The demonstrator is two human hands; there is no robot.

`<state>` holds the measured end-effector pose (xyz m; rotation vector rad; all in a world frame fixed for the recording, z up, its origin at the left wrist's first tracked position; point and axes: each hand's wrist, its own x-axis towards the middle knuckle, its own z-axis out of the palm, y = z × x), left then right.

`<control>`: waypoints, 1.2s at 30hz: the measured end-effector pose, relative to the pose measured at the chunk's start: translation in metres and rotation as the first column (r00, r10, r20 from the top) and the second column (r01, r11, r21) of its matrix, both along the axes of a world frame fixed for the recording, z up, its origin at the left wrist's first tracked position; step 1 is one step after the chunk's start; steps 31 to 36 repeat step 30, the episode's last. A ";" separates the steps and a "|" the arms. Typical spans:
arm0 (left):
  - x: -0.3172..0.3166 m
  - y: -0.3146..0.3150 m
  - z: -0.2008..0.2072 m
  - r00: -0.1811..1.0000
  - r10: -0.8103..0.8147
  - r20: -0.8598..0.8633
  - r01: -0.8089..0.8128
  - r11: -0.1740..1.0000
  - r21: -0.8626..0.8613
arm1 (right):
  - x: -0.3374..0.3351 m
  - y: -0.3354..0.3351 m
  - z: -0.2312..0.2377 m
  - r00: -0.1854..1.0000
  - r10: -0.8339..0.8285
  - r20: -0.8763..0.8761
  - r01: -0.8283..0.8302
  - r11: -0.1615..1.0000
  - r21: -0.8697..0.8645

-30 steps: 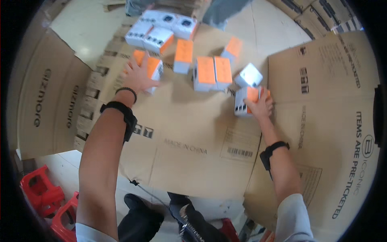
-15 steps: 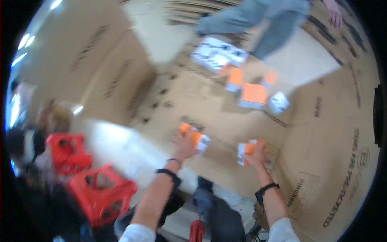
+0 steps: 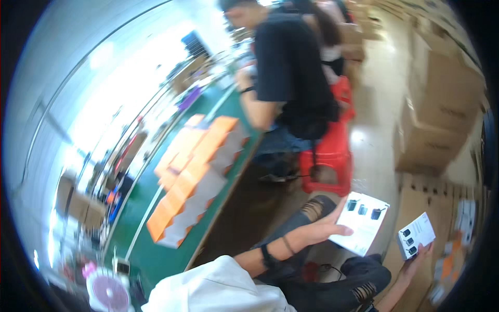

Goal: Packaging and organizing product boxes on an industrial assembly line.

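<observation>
My left hand (image 3: 326, 229) grips a small white box (image 3: 362, 229) by its left edge, thumb across the printed face. Dark product pictures run along the top of that face. Farther right and lower, my right hand (image 3: 416, 260) holds a second white box (image 3: 422, 231) from below, tilted, with similar dark pictures down one side. The two boxes are apart, held above my legs and the cardboard sheet (image 3: 410, 208). Whether each hand holds more than one box cannot be made out.
On the left, a green worktable (image 3: 136, 221) carries rows of orange-and-white boxes (image 3: 195, 179), blurred. A co-worker (image 3: 291, 67) sits at it on red plastic stools (image 3: 330, 156). Large cartons (image 3: 434, 135) stand at right, more orange boxes (image 3: 451, 265) below. A fan (image 3: 108, 291) is at lower left.
My view has swung left to the worktable and co-worker. Both hands have lifted their boxes off the cardboard, and printed white faces now show instead of orange ones.
</observation>
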<state>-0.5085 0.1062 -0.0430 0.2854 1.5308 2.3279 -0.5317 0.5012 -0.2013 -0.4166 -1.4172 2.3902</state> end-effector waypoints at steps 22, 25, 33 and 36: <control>0.445 -0.383 0.142 -0.203 0.876 -0.437 0.109 -0.424 -0.899 | 0.263 -0.757 0.395 0.058 0.985 0.161 -0.067 -0.158 0.985; 0.417 -0.392 0.151 -0.083 0.943 -0.322 -0.062 -0.327 -0.943 | 0.242 -0.791 0.307 0.142 0.945 0.294 0.093 -0.308 0.947; 0.429 -0.412 0.114 0.374 0.509 -0.775 -0.602 -0.503 -0.620 | 0.155 -0.747 0.284 0.198 0.949 0.246 0.052 -0.260 0.964; 0.429 -0.412 0.114 0.374 0.509 -0.775 -0.602 -0.503 -0.620 | 0.155 -0.747 0.284 0.198 0.949 0.246 0.052 -0.260 0.964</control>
